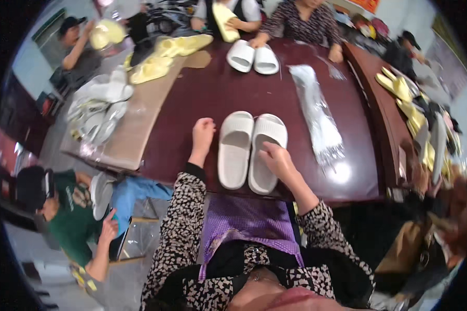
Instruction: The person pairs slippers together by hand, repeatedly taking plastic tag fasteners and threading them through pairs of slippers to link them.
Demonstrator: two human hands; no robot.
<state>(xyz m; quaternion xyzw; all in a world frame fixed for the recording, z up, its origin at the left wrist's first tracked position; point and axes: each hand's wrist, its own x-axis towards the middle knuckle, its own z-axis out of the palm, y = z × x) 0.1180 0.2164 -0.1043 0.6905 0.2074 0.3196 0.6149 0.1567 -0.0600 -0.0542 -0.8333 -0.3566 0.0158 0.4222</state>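
A pair of off-white slippers lies side by side on the dark red table [192,171], straps toward the far side. Just left of the left slipper [236,160] hovers my left hand [203,137], its fingers curled together with nothing visible in them. My right hand [278,159] is over the right slipper [264,179], fingers closed and tips close to the rear edge of its strap. Whether these fingers touch the slipper or pinch something small cannot be made out.
A stack of clear plastic bags [316,116] lies right of the slippers. Across the table a person's hand touches another white pair [266,61]. Yellow slippers [151,70] and bundled grey slippers [104,106] sit on cardboard [142,116] at left. A seated person [70,217] holds a grey slipper.
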